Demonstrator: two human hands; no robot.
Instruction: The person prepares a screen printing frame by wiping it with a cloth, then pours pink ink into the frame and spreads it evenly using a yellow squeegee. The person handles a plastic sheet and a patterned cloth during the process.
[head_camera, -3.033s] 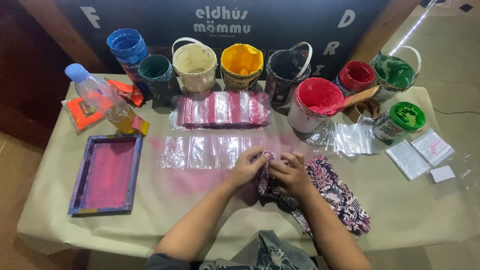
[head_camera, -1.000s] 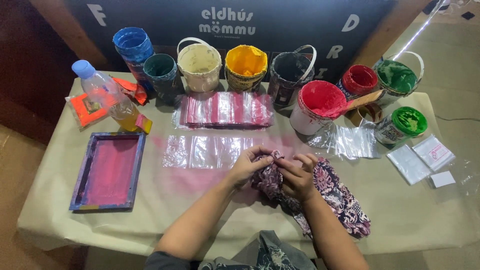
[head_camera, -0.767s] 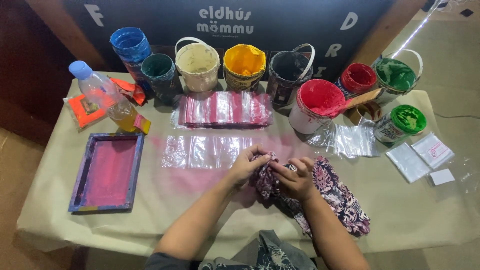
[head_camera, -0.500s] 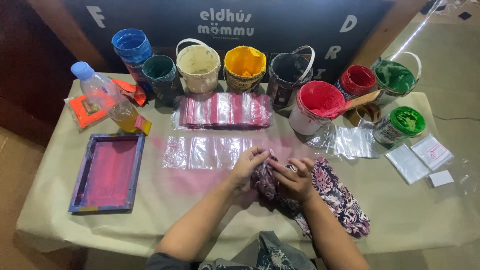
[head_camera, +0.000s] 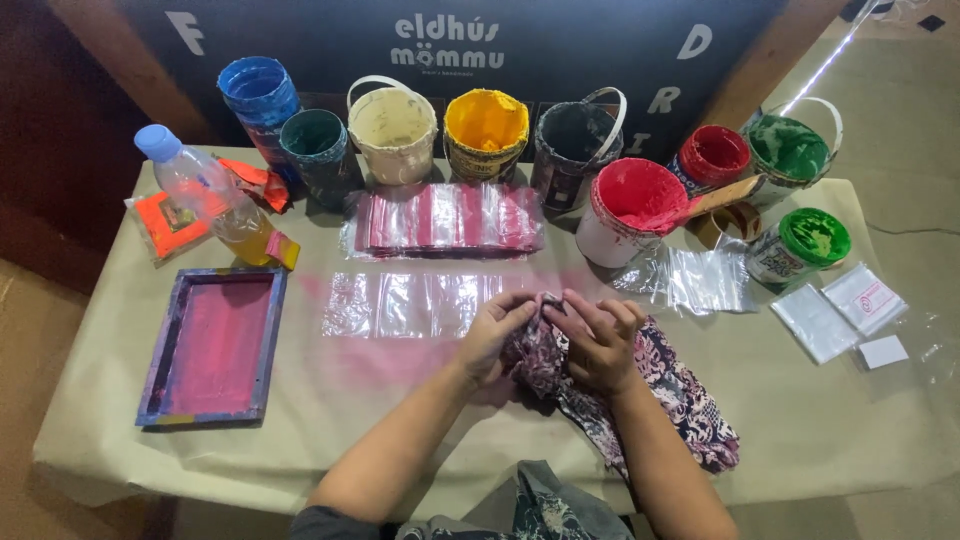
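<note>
**Both hands bunched on the patterned cloth, grip barely shifted**

I see my left hand (head_camera: 492, 335) and right hand (head_camera: 598, 340) meeting over the patterned cloth (head_camera: 660, 395), which lies on the paper-covered table (head_camera: 400, 420) directly under and behind my right wrist, trailing off toward my near right. Compared with the frames of the last few seconds, little has moved: the hands were already together on the same bunched end of the cloth, and they have only edged slightly closer, with the fold now pulled up between the fingertips. I read that as a continued working of the fabric in place, not a lift or a carry.

The left hand's fingers curl in and pinch the cloth's upper edge; the right hand is cupped, fingers bent, gripping the same gathered bit from the other side.

Just beyond my left fingertips lies a strip of clear plastic bags (head_camera: 410, 303). Further out past both hands sits the red paint bucket (head_camera: 632, 208). Well off to my left is the framed printing screen (head_camera: 215, 345).
</note>
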